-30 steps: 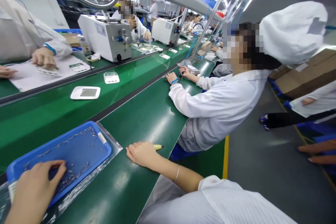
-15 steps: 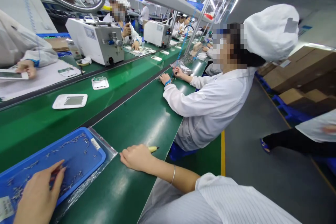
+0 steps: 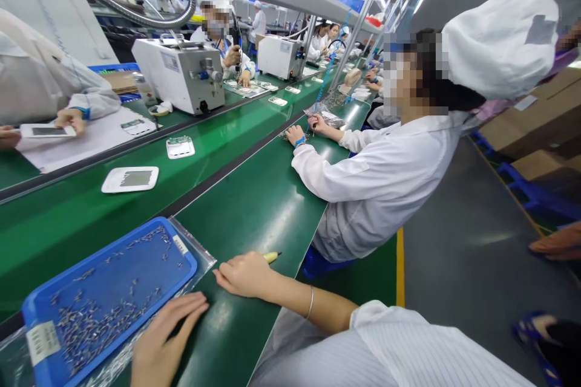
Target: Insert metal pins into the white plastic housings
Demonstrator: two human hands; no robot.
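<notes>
My left hand (image 3: 169, 338) is over the green bench at the near right corner of the blue tray (image 3: 109, 266). Its thumb and fingertips come together; whatever they pinch is too small to make out. Many small silvery metal parts (image 3: 97, 326) lie loose in the tray, thickest toward its near left end. Further right, my right hand (image 3: 247, 275) rests closed on the bench. From behind its fist sticks a pale yellow tool (image 3: 271, 256) with a dark tip; the rest of it is hidden by the hand. A clear plastic bag (image 3: 200, 254) lies under the tray.
Beyond a dark strip, the green belt (image 3: 218, 157) carries a white cover with a grey window (image 3: 131, 179) and a smaller white part with a green board (image 3: 180, 147). A co-worker in white (image 3: 376, 157) sits to the right. White machines (image 3: 179, 75) stand across the belt.
My left hand has left the tray and moved right, over the bench beside it. The right hand stays put with the yellow tool. The view has turned slightly left.
</notes>
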